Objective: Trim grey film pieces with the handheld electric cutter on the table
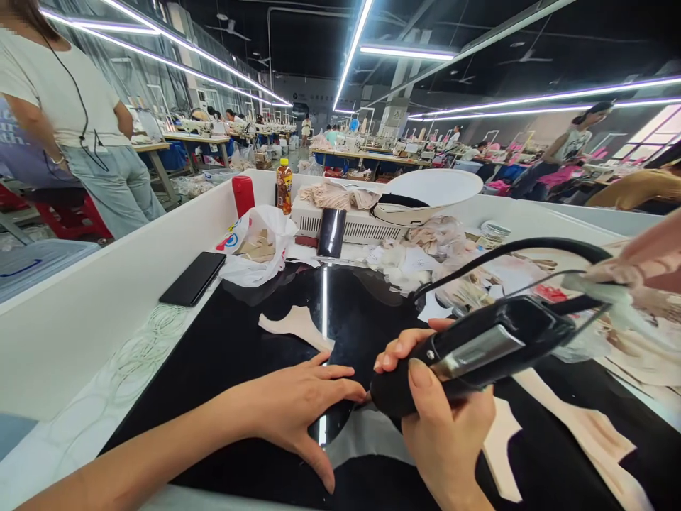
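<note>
My right hand (pixel 444 426) is wrapped round a black corded handheld power tool (pixel 479 351) with a silver plate on its side. The tool lies at a slant, and its tip points down and left; what kind of tool it is I cannot tell. My left hand (pixel 303 397) lies spread, palm down, its index fingertip close by the tip. Under the tip and beside my left thumb is a grey translucent piece (pixel 367 436), partly hidden by my right hand. A pale beige cut piece (pixel 298 325) rests beyond my left fingers on the glossy black board (pixel 213 397).
More beige pieces (pixel 503 447) lie to the right. A black phone (pixel 192 278), a white plastic bag (pixel 260 248), a drink bottle (pixel 284 188) and a white lamp-like dish (pixel 433 188) stand along the walled table's back. A person (pixel 79 106) stands at left.
</note>
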The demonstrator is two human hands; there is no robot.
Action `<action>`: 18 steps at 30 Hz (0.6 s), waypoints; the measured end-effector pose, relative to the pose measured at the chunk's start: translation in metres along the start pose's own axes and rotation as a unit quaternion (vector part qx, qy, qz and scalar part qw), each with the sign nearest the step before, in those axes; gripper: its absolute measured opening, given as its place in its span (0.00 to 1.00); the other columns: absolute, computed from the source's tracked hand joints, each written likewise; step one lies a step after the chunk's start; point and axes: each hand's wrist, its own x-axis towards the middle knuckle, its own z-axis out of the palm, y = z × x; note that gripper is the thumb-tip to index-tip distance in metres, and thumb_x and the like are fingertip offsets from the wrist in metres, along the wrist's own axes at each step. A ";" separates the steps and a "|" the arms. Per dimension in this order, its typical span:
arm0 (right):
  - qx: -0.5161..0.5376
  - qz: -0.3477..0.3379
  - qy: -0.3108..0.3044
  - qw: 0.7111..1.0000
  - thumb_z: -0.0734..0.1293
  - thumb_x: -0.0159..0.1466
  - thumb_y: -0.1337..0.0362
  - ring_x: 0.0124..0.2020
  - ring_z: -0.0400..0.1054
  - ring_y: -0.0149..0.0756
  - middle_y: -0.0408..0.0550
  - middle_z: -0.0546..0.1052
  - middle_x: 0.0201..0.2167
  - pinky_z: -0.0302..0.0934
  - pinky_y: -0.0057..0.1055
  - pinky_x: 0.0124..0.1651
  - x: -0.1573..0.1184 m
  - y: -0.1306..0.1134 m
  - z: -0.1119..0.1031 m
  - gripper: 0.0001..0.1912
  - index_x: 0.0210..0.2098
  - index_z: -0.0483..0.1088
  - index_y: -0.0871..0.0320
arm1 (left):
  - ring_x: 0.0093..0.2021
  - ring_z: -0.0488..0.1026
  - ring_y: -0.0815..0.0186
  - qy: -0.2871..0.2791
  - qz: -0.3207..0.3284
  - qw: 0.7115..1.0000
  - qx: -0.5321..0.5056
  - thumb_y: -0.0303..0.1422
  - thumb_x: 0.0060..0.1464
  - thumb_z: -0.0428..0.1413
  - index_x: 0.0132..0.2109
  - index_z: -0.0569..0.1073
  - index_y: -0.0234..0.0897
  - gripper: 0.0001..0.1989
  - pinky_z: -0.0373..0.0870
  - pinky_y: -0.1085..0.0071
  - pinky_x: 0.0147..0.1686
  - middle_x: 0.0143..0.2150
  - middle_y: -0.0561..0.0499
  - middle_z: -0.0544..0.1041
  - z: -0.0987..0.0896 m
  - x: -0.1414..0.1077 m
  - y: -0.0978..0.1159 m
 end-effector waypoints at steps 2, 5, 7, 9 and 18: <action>0.006 0.006 0.000 1.000 0.73 0.67 0.61 0.31 0.70 0.34 0.41 0.72 0.34 0.69 0.34 0.36 -0.001 -0.001 0.002 0.17 0.52 0.67 0.48 | 0.72 0.57 0.48 -0.001 -0.002 1.000 0.007 0.43 0.46 0.73 0.69 0.59 0.43 0.48 0.40 0.39 0.72 0.67 0.40 0.68 -0.001 0.000 0.002; 0.027 0.004 -0.011 1.000 0.73 0.67 0.61 0.32 0.69 0.34 0.42 0.72 0.35 0.70 0.35 0.36 -0.004 -0.003 0.003 0.17 0.53 0.67 0.48 | 0.72 0.58 0.47 -0.002 -0.004 1.000 0.012 0.43 0.46 0.74 0.69 0.60 0.43 0.49 0.40 0.37 0.71 0.68 0.39 0.67 -0.003 0.001 0.004; 0.037 -0.003 -0.025 0.999 0.73 0.67 0.61 0.32 0.69 0.33 0.42 0.72 0.35 0.71 0.35 0.36 -0.006 -0.004 0.003 0.18 0.54 0.67 0.49 | 0.72 0.58 0.47 -0.007 -0.007 1.000 0.011 0.42 0.46 0.74 0.70 0.59 0.42 0.49 0.40 0.36 0.71 0.66 0.39 0.69 -0.004 0.002 0.005; 0.041 -0.004 -0.033 0.999 0.73 0.67 0.61 0.32 0.69 0.33 0.42 0.73 0.35 0.71 0.34 0.36 -0.009 -0.005 0.003 0.18 0.55 0.67 0.49 | 0.72 0.58 0.47 -0.009 -0.006 1.000 0.010 0.42 0.46 0.74 0.71 0.58 0.41 0.50 0.39 0.36 0.71 0.65 0.39 0.70 -0.004 0.002 0.004; 0.060 0.016 -0.046 0.997 0.71 0.69 0.62 0.32 0.70 0.34 0.42 0.72 0.35 0.72 0.37 0.38 -0.017 -0.005 0.005 0.16 0.55 0.66 0.47 | 0.73 0.56 0.47 -0.004 -0.005 1.000 0.014 0.44 0.45 0.74 0.71 0.58 0.40 0.52 0.41 0.41 0.72 0.67 0.38 0.68 -0.003 0.001 0.003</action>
